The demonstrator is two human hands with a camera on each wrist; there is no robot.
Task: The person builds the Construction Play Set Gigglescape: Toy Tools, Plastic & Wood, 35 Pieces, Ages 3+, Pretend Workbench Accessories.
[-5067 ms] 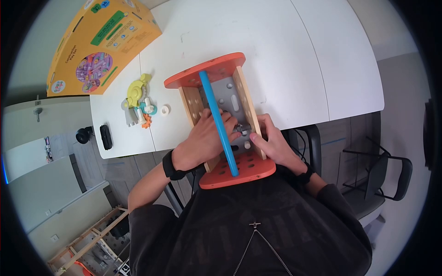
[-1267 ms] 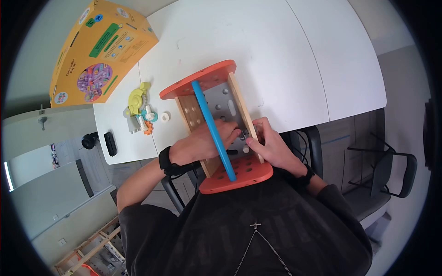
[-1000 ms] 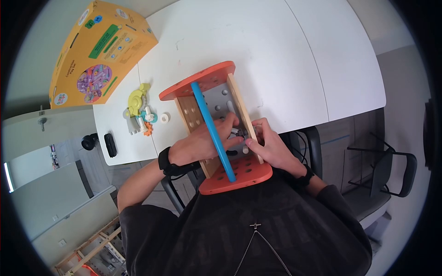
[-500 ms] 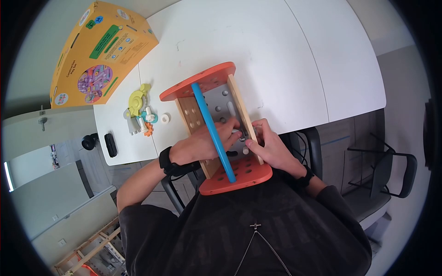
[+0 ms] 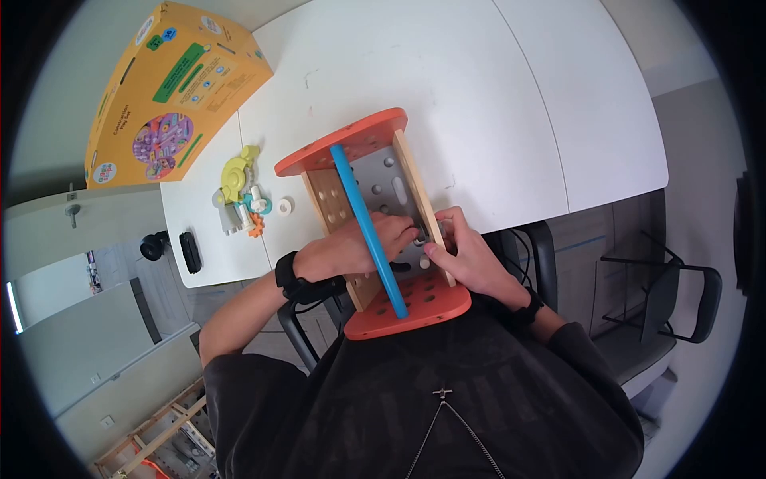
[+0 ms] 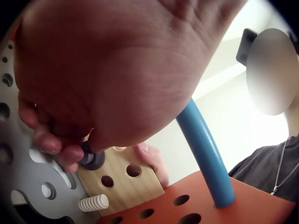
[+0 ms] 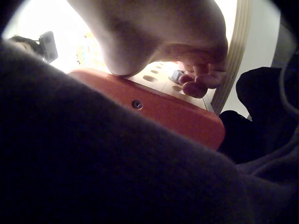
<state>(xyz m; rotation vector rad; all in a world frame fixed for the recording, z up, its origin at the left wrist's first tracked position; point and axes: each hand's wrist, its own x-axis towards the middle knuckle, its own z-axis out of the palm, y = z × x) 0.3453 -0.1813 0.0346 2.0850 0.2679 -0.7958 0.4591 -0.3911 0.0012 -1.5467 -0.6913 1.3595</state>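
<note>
A toy toolbox with orange ends (image 5: 411, 314), wooden sides (image 5: 416, 195) and a blue handle rod (image 5: 367, 227) stands at the table's near edge. My left hand (image 5: 351, 243) reaches under the rod into it. Its curled fingers pinch a dark grey nut (image 6: 97, 161) on a threaded bolt against the inside of the right wooden side. Outside that side, my right hand (image 5: 472, 257) curls its fingers at the bolt's grey hex head (image 7: 176, 76), thumb by the panel's top edge. A white screw (image 6: 95, 203) sticks out below the nut.
Left on the white table (image 5: 487, 104) lie a yellow-green toy part (image 5: 234, 177), white screws (image 5: 256, 197), an orange gear (image 5: 255, 224) and a white ring (image 5: 285, 207). Behind them stands a yellow box (image 5: 179, 96). A black case (image 5: 190, 252) lies at the left edge.
The toolbox has shifted slightly left and nearer since the oldest frame. My left fingers lifted and spread about a second ago, then curled back at the nut. My right hand stays at the panel.
</note>
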